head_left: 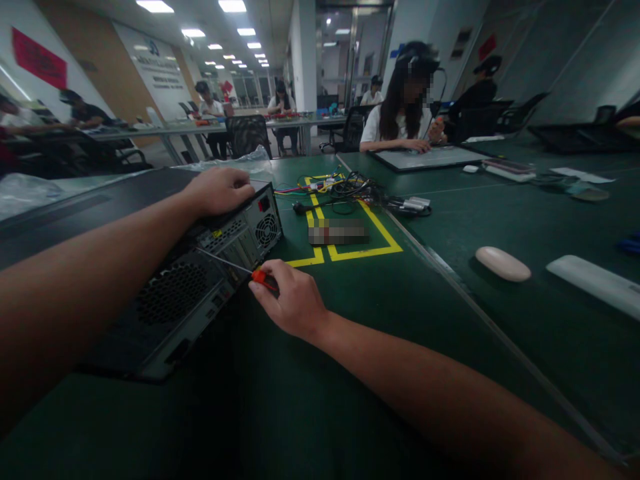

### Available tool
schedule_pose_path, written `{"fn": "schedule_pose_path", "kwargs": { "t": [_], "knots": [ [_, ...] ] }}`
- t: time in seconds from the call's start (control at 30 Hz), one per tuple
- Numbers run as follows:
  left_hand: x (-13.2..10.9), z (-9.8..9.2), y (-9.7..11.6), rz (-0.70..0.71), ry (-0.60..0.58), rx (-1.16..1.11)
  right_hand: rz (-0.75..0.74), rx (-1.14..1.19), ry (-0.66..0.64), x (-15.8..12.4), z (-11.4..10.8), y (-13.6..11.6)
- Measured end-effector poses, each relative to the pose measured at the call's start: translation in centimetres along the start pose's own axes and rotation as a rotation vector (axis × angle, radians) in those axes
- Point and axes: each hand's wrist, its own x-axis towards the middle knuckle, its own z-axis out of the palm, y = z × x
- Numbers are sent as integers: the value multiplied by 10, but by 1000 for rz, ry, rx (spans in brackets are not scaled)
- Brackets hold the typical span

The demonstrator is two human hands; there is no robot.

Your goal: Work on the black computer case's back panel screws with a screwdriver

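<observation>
While the left hand (pixel 223 191) rests curled on the computer case (pixel 173 293) on the tabletop (pixel 380 300), its grip unclear, the right hand (pixel 295 300), closed round the screwdriver (pixel 259 275), should best hold the shaft (pixel 225 261) square to the rear panel (pixel 240 252).

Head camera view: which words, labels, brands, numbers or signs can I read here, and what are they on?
Nothing can be read for certain.
Wall sign: logo and lettering, too blurred to read.
Red wall hanging: any marking is too blurred.
Yellow label on the computer case: too small.
Pixelated object on the table: nothing legible.
</observation>
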Motion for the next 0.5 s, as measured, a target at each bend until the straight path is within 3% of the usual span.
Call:
{"fn": "schedule_pose_path", "kwargs": {
  "t": [0.5],
  "knots": [
    [-3, -4, 5, -28, -14, 34, 22, 22, -43, 1, -3, -3]
  ]
}}
